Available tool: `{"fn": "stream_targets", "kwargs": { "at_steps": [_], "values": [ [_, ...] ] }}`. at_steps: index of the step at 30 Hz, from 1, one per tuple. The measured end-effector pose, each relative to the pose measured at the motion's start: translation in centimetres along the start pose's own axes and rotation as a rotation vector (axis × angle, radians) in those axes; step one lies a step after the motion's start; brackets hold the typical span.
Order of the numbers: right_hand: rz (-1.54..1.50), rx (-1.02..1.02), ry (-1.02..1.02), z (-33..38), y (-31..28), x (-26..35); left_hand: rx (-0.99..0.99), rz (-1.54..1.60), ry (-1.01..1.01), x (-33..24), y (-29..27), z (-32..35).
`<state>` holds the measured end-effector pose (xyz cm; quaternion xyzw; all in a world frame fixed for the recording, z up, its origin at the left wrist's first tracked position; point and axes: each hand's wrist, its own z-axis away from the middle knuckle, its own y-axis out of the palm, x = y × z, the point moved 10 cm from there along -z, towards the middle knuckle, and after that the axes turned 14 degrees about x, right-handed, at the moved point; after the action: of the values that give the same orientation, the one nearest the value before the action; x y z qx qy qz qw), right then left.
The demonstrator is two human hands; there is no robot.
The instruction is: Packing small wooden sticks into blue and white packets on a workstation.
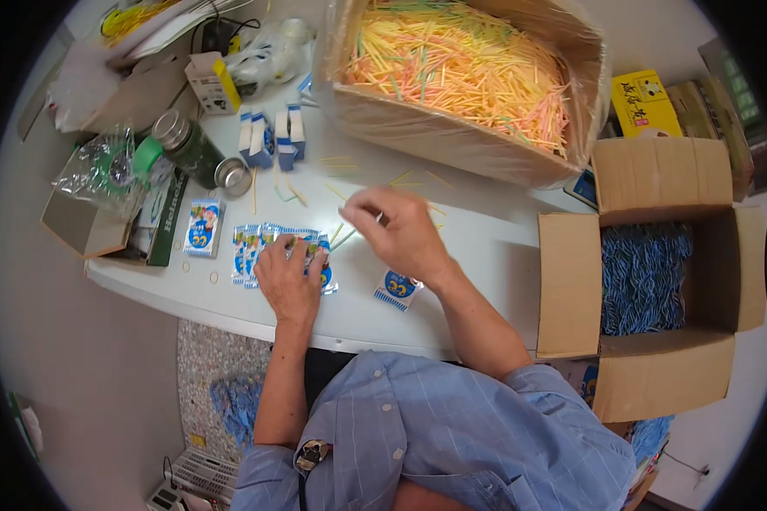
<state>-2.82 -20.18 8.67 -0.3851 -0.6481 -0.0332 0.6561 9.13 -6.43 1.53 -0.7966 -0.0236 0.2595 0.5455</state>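
My left hand (291, 277) lies with its fingers spread over an overlapping row of small blue and white printed packets (245, 255) on the white table. To its right, my right hand (400, 234) is held above the tabletop with its fingers curled together. What it holds, if anything, is hidden. Beneath my right wrist lies a single packet (395, 289) of the same kind. Another packet (202, 227) rests apart, left of the row. Several thin yellow and green sticks (336, 191) are scattered on the table beyond my hands.
A large lined carton (452, 140) full of pastel sticks stands at the back. On the right, an open cardboard box (568, 285) contains blue striped packets (646, 279). Blue and white small boxes (255, 140), a dark bottle (187, 152) and a metal cup (233, 176) stand at the left.
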Motion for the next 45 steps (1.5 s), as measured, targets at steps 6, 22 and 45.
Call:
{"fn": "stream_targets", "kwargs": {
  "at_steps": [6,22,45],
  "values": [
    [0.335,-0.395,-0.171,-4.1,-13.3,5.3,0.147,0.179,0.099,1.2,0.3,-0.7],
    [1.391,0.179,-0.034,-17.2,-27.1,-1.8,0.18,0.535,0.186,-6.9,1.5,1.4],
    [1.239,0.016,-0.233,-16.5,-29.2,-2.2,0.281,0.689,0.131,-7.7,3.4,-0.3]
  ]
}}
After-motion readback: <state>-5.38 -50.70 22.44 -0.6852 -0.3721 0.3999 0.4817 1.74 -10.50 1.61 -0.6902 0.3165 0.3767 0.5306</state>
